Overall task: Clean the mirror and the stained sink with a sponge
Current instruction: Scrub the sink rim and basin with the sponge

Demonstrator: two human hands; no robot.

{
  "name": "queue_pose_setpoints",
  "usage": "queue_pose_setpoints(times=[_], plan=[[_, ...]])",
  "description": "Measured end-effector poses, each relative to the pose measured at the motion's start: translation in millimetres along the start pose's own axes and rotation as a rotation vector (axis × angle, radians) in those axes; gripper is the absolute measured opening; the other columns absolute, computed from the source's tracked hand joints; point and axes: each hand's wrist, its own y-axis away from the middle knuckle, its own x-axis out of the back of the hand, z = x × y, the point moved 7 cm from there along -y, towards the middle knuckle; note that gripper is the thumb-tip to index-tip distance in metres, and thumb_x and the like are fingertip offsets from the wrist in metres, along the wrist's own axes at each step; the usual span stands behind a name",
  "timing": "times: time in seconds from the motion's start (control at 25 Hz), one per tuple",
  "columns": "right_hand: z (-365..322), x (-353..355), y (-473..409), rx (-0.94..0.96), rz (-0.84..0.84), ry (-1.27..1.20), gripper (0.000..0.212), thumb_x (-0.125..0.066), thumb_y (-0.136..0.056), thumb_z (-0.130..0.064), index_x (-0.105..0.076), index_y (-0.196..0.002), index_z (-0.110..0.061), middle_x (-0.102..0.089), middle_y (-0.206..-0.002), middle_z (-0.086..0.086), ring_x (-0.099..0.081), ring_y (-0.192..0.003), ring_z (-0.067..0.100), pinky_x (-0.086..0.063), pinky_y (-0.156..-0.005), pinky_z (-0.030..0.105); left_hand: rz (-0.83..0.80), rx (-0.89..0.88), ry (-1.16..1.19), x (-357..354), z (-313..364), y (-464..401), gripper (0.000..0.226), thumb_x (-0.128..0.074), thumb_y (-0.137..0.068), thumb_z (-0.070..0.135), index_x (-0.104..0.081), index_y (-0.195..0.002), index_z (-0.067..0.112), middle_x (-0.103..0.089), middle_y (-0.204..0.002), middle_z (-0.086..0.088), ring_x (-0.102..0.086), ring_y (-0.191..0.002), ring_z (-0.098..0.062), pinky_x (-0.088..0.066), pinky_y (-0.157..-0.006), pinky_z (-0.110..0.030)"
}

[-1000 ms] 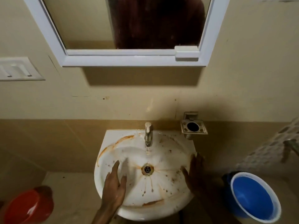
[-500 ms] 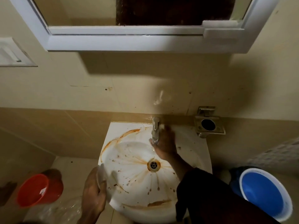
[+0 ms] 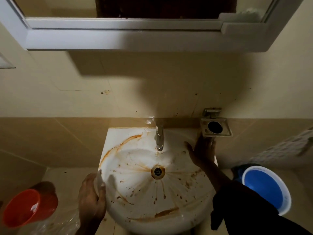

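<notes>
A white sink streaked with orange and brown stains hangs on the wall below a metal tap, from which water runs toward the drain. My left hand grips the sink's left rim, thumb inside the bowl. My right hand lies flat with fingers spread on the right rim, just under the metal holder. The white-framed mirror spans the top of the view. No sponge is visible.
An orange bucket sits on the floor at lower left beside clear plastic wrap. A blue bucket stands at the right. A white switch plate is on the left wall.
My right hand has left the tap and moved right onto the sink's rim. Water now runs from the tap. The left hand keeps its hold on the left rim.
</notes>
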Motion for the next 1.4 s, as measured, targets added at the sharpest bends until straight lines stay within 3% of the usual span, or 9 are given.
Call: queue_pose_setpoints(times=[0.12, 0.28, 0.48, 0.76, 0.88, 0.96, 1.12, 1.32, 1.4], plan=[[-41, -4, -10, -0.076, -0.013, -0.098, 0.113, -0.013, -0.083, -0.085, 0.002, -0.158, -0.002, -0.003, -0.165, 0.024, -0.005, -0.152, 0.041, -0.008, -0.124, 0.053, 0.018, 0.003, 0.024, 4, -6, 2, 0.063, -0.034, -0.092, 0.048, -0.043, -0.139, 0.007, -0.048, -0.142, -0.018, -0.046, -0.129, -0.039, -0.04, -0.105, -0.056], [-102, -35, 19, 0.103, -0.075, 0.006, 0.106, -0.001, -0.087, -0.079, 0.007, -0.157, -0.001, 0.014, -0.164, 0.023, 0.011, -0.153, 0.038, -0.002, -0.124, 0.055, 0.05, 0.022, 0.043, 16, -25, 5, 0.056, -0.04, -0.09, 0.04, -0.046, -0.136, 0.009, -0.05, -0.14, -0.016, -0.048, -0.129, -0.037, -0.04, -0.105, -0.055], [-209, -60, 103, 0.182, -0.09, -0.222, 0.107, -0.033, -0.087, -0.079, -0.009, -0.159, -0.004, -0.012, -0.165, 0.021, -0.015, -0.152, 0.039, -0.025, -0.12, 0.056, 0.084, 0.136, 0.136, 37, -52, 15, 0.048, -0.046, -0.093, 0.031, -0.048, -0.136, 0.01, -0.051, -0.14, -0.015, -0.048, -0.129, -0.036, -0.038, -0.107, -0.049], [-268, -55, 47, 0.15, -0.234, -0.207, 0.113, -0.016, -0.086, -0.083, 0.008, -0.157, 0.001, 0.013, -0.166, 0.021, 0.012, -0.153, 0.036, 0.004, -0.125, 0.049, -0.215, 0.344, 0.556, -4, -23, 12, 0.076, -0.039, -0.083, 0.063, -0.031, -0.15, 0.028, -0.038, -0.155, 0.002, -0.036, -0.142, -0.021, -0.03, -0.115, -0.043], [-313, -63, 59, 0.433, -0.266, -0.078, 0.109, -0.005, -0.087, -0.081, 0.008, -0.157, 0.001, 0.019, -0.164, 0.02, 0.022, -0.151, 0.034, 0.004, -0.124, 0.052, -0.153, 0.515, 0.829, -6, -37, 9, 0.082, -0.043, -0.074, 0.066, -0.034, -0.147, 0.029, -0.04, -0.152, -0.002, -0.038, -0.14, -0.025, -0.028, -0.116, -0.043], [-340, -76, 102, 0.757, -0.295, -0.023, 0.1, -0.011, -0.093, -0.076, 0.011, -0.157, -0.002, 0.023, -0.163, 0.017, 0.025, -0.15, 0.031, 0.001, -0.124, 0.053, -0.118, 0.595, 0.951, -8, -44, 10, 0.071, -0.042, -0.089, 0.058, -0.031, -0.15, 0.023, -0.039, -0.154, -0.008, -0.038, -0.14, -0.03, -0.027, -0.116, -0.045], [-351, -92, 142, 1.156, -0.263, 0.088, 0.083, -0.028, -0.099, -0.067, -0.008, -0.16, -0.015, 0.004, -0.168, 0.012, 0.012, -0.154, 0.028, 0.001, -0.125, 0.052, -0.09, 0.699, 1.058, -4, -53, 15, 0.057, -0.028, -0.103, 0.044, -0.027, -0.153, 0.016, -0.037, -0.155, -0.016, -0.041, -0.138, -0.039, -0.03, -0.113, -0.048], [-329, -65, 43, 0.733, -0.199, 0.097, 0.101, 0.008, -0.085, -0.077, 0.001, -0.16, -0.01, 0.009, -0.168, 0.01, 0.014, -0.154, 0.024, 0.004, -0.124, 0.052, -0.031, 0.741, 1.054, 10, -74, 34, 0.066, -0.024, -0.099, 0.055, -0.025, -0.154, 0.017, -0.039, -0.153, -0.016, -0.045, -0.134, -0.038, -0.032, -0.113, -0.05], [-333, -64, 51, 0.699, -0.242, 0.058, 0.106, 0.015, -0.081, -0.079, 0.004, -0.16, -0.009, 0.013, -0.167, 0.012, 0.018, -0.153, 0.026, 0.006, -0.123, 0.053, -0.001, 0.763, 1.055, 14, -84, 42, 0.069, -0.023, -0.099, 0.057, -0.025, -0.153, 0.015, -0.039, -0.154, -0.018, -0.045, -0.135, -0.038, -0.032, -0.112, -0.05]])
